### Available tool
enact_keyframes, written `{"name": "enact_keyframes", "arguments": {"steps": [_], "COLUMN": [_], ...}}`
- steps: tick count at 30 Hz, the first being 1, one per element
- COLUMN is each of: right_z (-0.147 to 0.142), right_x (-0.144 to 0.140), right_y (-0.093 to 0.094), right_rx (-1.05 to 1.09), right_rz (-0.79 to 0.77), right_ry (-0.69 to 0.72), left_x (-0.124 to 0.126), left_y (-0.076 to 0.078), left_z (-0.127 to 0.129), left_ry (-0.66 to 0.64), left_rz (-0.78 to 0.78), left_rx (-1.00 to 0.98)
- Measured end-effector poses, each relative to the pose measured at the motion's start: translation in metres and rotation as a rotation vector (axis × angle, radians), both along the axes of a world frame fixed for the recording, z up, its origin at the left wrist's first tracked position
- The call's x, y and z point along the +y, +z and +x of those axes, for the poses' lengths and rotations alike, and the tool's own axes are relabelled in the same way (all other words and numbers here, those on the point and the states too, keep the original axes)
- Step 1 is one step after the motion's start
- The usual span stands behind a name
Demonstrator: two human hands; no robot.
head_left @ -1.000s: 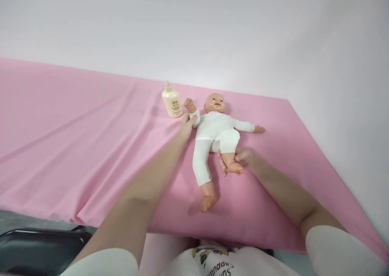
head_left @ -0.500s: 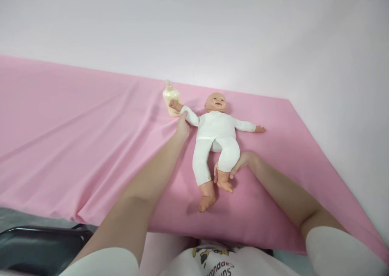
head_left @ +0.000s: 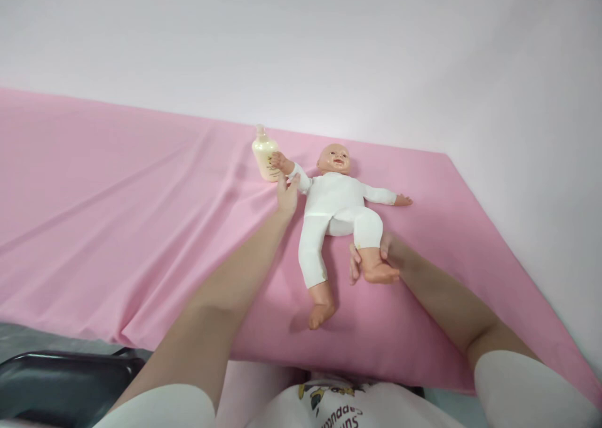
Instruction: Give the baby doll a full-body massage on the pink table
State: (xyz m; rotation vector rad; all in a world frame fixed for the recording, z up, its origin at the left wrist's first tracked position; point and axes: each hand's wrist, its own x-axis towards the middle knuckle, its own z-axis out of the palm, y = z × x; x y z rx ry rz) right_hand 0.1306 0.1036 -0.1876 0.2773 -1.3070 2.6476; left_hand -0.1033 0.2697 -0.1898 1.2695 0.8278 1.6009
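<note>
A baby doll (head_left: 335,192) in a white outfit lies face up on the pink cloth, its head away from me. My left hand (head_left: 288,192) is closed round the doll's forearm on the left side, close to its wrist. Just behind that small arm stands a baby bottle (head_left: 264,155) of pale, milky liquid, partly covered by the doll's hand. My right hand (head_left: 371,255) grips the doll's lower leg on the right from beneath, fingers on one side and thumb on the other. That leg is bent at the knee; the other leg lies stretched toward me.
The pink cloth (head_left: 141,227) covers the table, with creases on the left. A pale wall (head_left: 301,51) rises behind the table's far edge. A black chair (head_left: 66,384) stands at the lower left, close to the near edge.
My right hand has lifted the doll's leg and swung it to the right, bending it more. My left hand has shifted the doll's arm slightly right. The bottle has stayed put.
</note>
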Motion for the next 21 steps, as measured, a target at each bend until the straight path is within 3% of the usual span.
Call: {"name": "enact_keyframes", "arguments": {"steps": [3,5,8,10,17,21], "right_z": [-0.002,-0.004,-0.006,-0.007,-0.009,-0.008], "right_x": [0.005,0.009,0.011,0.011,0.008,0.008], "right_y": [-0.006,-0.004,0.006,0.013,0.019,0.020], "right_rx": [0.167,0.218,0.094,-0.012,-0.113,-0.130], "right_rz": [-0.006,-0.039,-0.147,-0.196,-0.197,-0.173], "right_ry": [-0.100,-0.301,-0.672,-0.812,-0.869,-0.844], "left_x": [-0.011,-0.018,-0.026,-0.027,-0.024,-0.027], "left_y": [0.010,0.018,0.027,0.029,0.027,0.029], "left_z": [0.002,0.003,0.004,0.005,0.006,0.006], "left_ry": [0.063,-0.019,-0.163,-0.204,-0.192,-0.193], "left_rz": [0.163,0.289,0.411,0.437,0.489,0.432], "left_rx": [0.229,0.425,0.625,0.668,0.668,0.629]}}
